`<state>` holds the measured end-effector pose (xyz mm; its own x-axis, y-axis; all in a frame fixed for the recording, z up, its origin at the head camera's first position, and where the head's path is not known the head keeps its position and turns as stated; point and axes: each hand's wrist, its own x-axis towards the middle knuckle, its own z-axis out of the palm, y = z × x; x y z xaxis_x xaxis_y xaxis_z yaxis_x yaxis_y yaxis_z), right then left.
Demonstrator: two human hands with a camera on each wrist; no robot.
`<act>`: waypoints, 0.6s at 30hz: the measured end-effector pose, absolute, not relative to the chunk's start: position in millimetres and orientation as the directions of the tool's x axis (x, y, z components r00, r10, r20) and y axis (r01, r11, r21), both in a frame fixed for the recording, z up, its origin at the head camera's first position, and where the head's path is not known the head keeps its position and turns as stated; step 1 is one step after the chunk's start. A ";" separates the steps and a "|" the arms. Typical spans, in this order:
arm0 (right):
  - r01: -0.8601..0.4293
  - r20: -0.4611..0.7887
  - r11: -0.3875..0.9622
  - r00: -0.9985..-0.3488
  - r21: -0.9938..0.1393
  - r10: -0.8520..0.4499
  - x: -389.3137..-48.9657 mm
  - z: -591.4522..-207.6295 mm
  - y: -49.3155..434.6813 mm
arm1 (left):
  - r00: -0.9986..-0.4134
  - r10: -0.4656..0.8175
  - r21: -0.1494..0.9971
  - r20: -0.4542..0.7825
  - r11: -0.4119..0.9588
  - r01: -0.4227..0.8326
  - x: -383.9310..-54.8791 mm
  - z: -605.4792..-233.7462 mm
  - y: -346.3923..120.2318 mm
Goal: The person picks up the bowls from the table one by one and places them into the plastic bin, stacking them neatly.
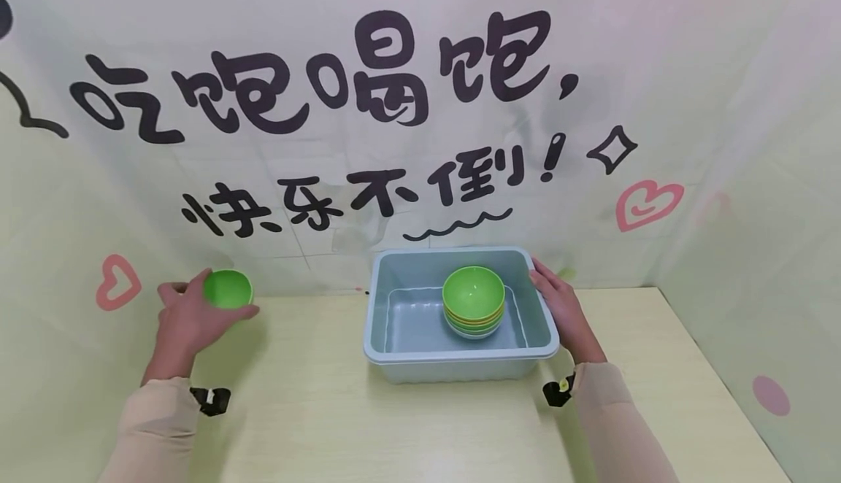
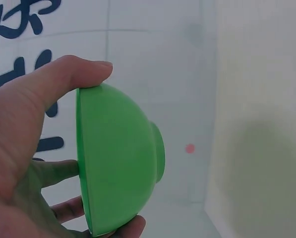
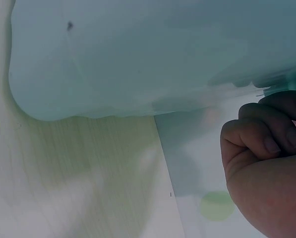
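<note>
My left hand (image 1: 189,317) holds a green bowl (image 1: 231,290) above the left part of the table. In the left wrist view the same bowl (image 2: 120,158) is on its side, pinched across its rim between the thumb and the fingers. A light blue plastic basin (image 1: 460,357) is at the centre right, and its underside shows in the right wrist view. My right hand (image 1: 563,309) grips the basin's right rim with curled fingers (image 3: 257,134). Inside the basin, toward its right side, sits a stack of bowls (image 1: 473,293), green on top, with yellow and white edges below.
The pale wooden table (image 1: 420,432) meets a printed white backdrop (image 1: 315,140) behind the basin, bearing large black characters and pink hearts. Further backdrop panels stand along the left and right sides. A dark strap mount (image 1: 212,400) is on the left wrist.
</note>
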<state>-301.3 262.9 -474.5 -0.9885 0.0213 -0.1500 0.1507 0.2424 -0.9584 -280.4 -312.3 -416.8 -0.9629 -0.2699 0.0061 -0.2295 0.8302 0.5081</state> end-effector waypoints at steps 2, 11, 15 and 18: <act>0.145 -0.144 0.245 -0.989 -0.959 0.021 -301.0 -474.5 262.7 | -0.966 -0.259 0.507 0.030 0.836 -0.208 -280.7 -411.6 -307.7; 0.148 -0.146 0.242 -0.989 -0.959 0.027 -301.0 -475.1 262.9 | -0.974 -0.212 0.522 0.081 0.842 -0.140 -279.5 -382.8 -284.0; 0.156 -0.154 0.241 -0.988 -0.958 0.027 -301.1 -475.8 263.0 | -0.978 -0.185 0.525 0.099 0.844 -0.106 -277.9 -371.2 -271.3; 0.160 -0.158 0.238 -0.987 -0.958 0.027 -300.3 -475.0 262.5 | -0.980 -0.165 0.539 0.112 0.839 -0.080 -275.8 -363.3 -260.2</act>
